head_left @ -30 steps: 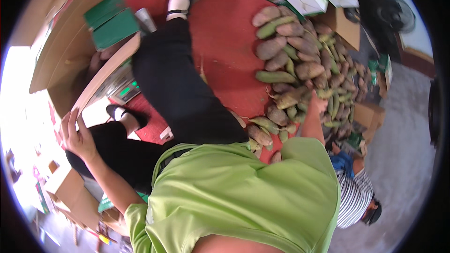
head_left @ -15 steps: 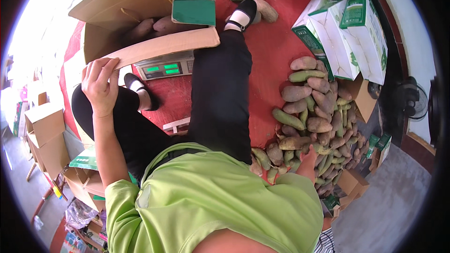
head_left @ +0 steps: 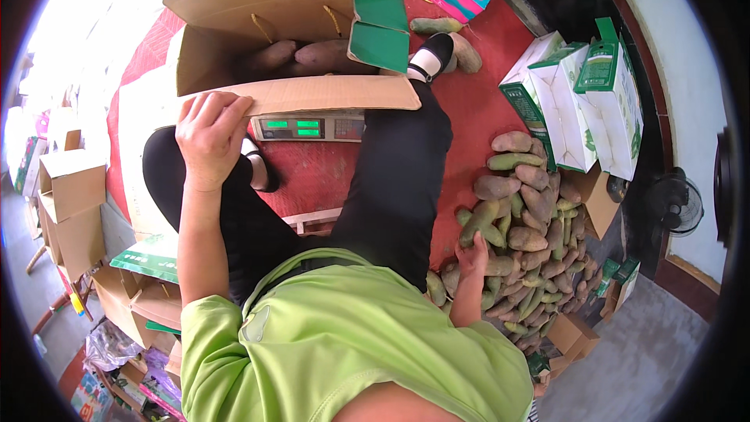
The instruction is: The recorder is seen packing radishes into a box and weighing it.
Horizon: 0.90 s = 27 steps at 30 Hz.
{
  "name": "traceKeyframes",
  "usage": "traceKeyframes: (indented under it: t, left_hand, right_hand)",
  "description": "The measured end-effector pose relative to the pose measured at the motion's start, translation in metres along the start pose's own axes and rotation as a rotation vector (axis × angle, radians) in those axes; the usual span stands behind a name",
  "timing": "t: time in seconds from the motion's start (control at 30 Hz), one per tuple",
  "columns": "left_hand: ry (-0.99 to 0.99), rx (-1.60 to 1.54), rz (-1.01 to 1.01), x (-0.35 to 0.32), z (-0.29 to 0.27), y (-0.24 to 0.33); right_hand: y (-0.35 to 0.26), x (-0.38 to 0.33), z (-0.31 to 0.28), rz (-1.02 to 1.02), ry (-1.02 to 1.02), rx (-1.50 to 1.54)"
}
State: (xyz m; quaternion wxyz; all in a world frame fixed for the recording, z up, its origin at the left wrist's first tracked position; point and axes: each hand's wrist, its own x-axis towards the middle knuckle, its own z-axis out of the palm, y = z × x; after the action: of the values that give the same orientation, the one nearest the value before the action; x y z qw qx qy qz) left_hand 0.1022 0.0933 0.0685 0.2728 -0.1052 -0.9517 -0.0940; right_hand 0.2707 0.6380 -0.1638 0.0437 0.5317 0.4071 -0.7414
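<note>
My left hand is closed on the near flap of an open cardboard box. Inside that box lie a few pinkish-brown roots that look like sweet potatoes. Under its front edge shows a scale with lit green displays. At the left side of a big heap of roots, my right hand has its fingers round the lower end of a long green radish. The radish points away from me, tilted over the heap.
White-and-green cartons stand beyond the heap on the right. Near my foot lie another green radish and a brownish root. Open brown boxes stand at the left. A black fan is by the right wall.
My right hand has come up from deep in the heap and now holds a green radish. My left hand stays on the flap. The whole view has shifted a little.
</note>
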Motion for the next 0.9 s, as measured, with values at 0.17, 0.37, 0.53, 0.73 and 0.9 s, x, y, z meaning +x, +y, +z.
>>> traceKeyframes:
  t: [0.17,0.37,0.53,0.73,0.9]
  left_hand:
    - [-0.008,-0.023,-0.020,0.000,-0.003,-0.001]
    - [0.004,-0.060,-0.020,0.000,-0.005,-0.004]
    - [-0.002,-0.097,-0.034,0.000,-0.005,-0.005]
    - [-0.005,-0.113,-0.034,-0.001,-0.006,-0.008]
    - [-0.016,-0.115,-0.040,0.000,-0.008,-0.008]
  right_hand:
    - [-0.054,-0.057,0.128,-0.319,-0.385,-0.272]
    - [-0.134,-0.126,0.260,-0.738,-0.743,-0.606]
    - [-0.154,-0.184,0.352,-0.814,-0.955,-0.792]
    - [-0.129,-0.224,0.443,-0.760,-1.204,-1.033]
    - [-0.085,-0.230,0.499,-1.121,-1.268,-1.433]
